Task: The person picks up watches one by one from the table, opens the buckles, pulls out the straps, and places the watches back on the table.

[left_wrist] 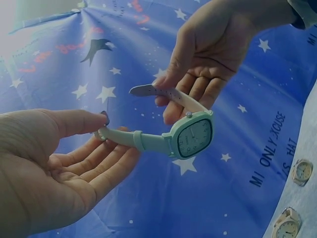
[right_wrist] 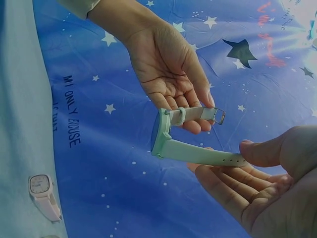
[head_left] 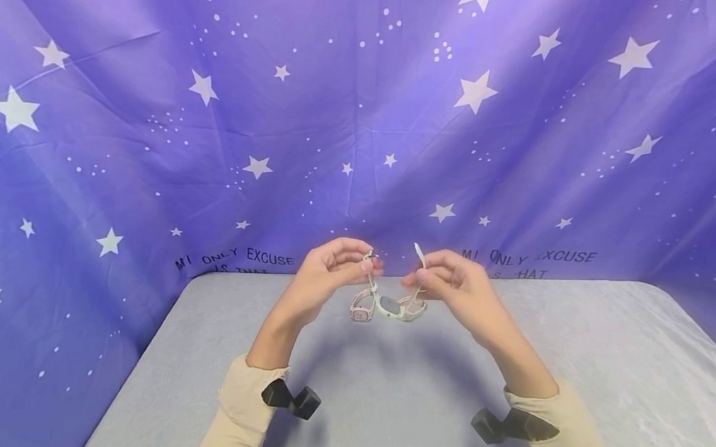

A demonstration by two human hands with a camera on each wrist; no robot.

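A mint-green wristwatch (left_wrist: 194, 139) with a rounded square dial is held up above the table, its strap unfastened. My left hand (head_left: 328, 272) pinches the buckle end of the strap between thumb and fingers. Opposite it, my right hand (head_left: 457, 289) pinches the other strap end, the one with holes, whose tip sticks out past the thumb. Between the two hands hangs the watch case (right_wrist: 160, 134), seen edge-on in the right wrist view. The metal buckle (right_wrist: 220, 116) shows just beyond the left thumb.
A pink watch (head_left: 360, 314) lies on the grey cloth-covered table (head_left: 380, 410), below the left hand. Another pale watch (head_left: 414, 309) lies to its right, partly overlapped by the held one. A purple star-printed curtain (head_left: 355, 110) hangs behind the table.
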